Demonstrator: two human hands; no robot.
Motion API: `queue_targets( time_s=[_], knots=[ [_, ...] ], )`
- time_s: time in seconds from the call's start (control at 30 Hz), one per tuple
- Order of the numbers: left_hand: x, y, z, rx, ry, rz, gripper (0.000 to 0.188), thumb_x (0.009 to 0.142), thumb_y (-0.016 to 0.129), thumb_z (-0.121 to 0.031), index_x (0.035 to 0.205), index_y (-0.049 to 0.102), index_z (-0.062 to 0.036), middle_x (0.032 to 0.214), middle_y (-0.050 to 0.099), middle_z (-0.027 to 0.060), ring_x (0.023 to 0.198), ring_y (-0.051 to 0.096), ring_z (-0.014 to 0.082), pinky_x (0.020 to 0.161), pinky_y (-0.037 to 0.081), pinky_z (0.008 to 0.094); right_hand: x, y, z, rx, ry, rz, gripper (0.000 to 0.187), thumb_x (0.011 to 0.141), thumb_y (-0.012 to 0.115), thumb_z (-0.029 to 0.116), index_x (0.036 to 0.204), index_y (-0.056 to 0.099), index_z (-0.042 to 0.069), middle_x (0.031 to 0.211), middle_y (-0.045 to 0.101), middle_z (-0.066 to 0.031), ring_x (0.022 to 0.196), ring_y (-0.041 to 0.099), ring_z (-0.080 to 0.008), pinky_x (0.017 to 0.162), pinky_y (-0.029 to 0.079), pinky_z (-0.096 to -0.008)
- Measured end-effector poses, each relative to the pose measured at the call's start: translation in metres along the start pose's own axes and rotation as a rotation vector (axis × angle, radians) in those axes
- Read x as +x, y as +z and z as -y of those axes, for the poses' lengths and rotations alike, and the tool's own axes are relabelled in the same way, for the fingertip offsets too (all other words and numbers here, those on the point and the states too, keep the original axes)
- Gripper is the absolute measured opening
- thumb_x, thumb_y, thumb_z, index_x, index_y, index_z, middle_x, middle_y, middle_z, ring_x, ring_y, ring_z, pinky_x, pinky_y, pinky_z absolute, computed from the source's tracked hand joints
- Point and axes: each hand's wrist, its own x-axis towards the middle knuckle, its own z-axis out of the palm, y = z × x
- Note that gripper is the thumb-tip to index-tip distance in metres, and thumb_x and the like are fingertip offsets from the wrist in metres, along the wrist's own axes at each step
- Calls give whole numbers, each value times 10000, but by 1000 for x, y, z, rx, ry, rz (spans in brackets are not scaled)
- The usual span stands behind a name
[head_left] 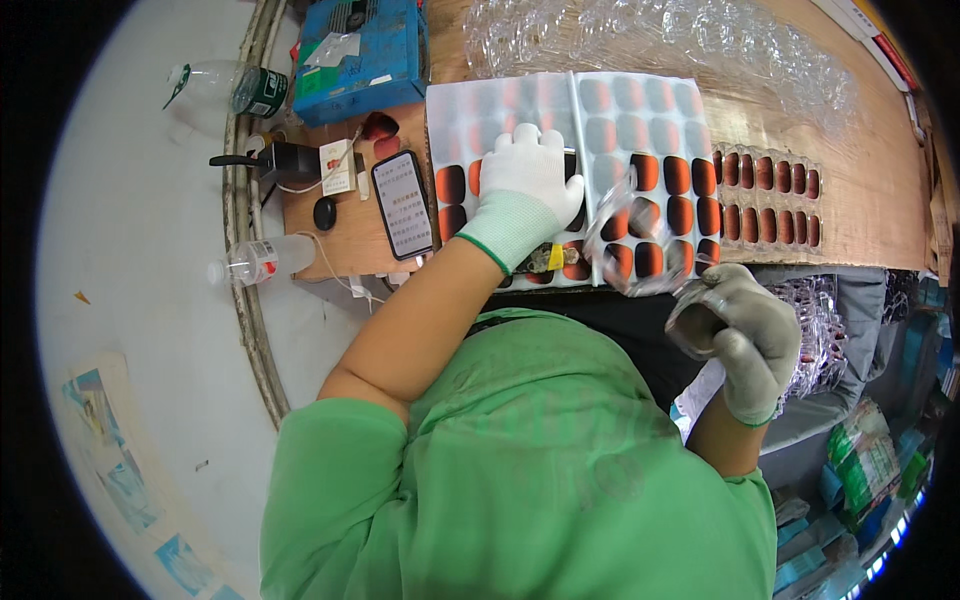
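My left hand (525,190), in a white glove with a green cuff, lies flat with fingers stretched over a translucent white sheet (460,100). Beneath and in front of that sheet are rows of dark-to-orange tinted lenses (677,176). At the right, my right hand (750,325), in a greyer glove, is closed on a clear plastic lens holder (640,260). The holder slants up over the lenses and is smeared by motion. A dark rounded opening or lens shows by the right fingers; I cannot tell which. Near my left wrist lies a small black-and-yellow object (548,258).
Clear plastic holders (680,40) pile along the far side; filled ones (770,195) stand in rows at right. At left are a phone (403,205), a blue box (362,60), a small carton (337,166) and plastic bottles (262,260). More clear holders (815,335) sit below the table's right edge.
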Motion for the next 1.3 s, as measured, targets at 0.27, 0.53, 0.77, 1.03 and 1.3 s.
queue_targets(
  time_s=[0.27,0.53,0.77,1.03,1.3],
  knots=[
    [7,-10,2,-142,-47,-4,460,817,743,-370,1093,625,-22,1161,616,198,1096,627,366,938,530,469,-14,48,8,286,340,-183,839,880,759,200,1497,316,-157,966,712,-166,941,723,-280,960,552,-468],
    [-38,-16,9,-536,184,-170,180,907,660,-177,1017,593,-50,903,654,143,857,671,302,757,529,420,-23,60,16,382,280,-198,835,777,672,-7,1534,321,-47,1169,667,-224,941,723,-253,845,570,-346],
    [-126,-73,19,-1483,341,259,189,925,708,-23,1049,571,-63,967,583,-14,872,581,62,750,486,269,-40,57,15,250,348,-28,797,827,542,-66,1554,225,17,1116,630,-177,868,698,-217,755,568,-322],
    [-142,-68,7,-1597,275,196,195,941,665,17,1096,564,-46,996,589,20,836,592,72,723,498,272,-37,94,23,241,393,-9,363,917,561,-50,1275,528,-95,1104,717,-170,944,682,-137,840,555,-290],
    [-147,-86,11,-1844,319,445,224,969,582,37,1191,597,6,1020,676,94,864,705,165,744,560,301,-29,75,24,404,487,313,255,980,483,40,1148,616,-99,1000,709,-131,932,666,-153,845,532,-299]
  ],
)
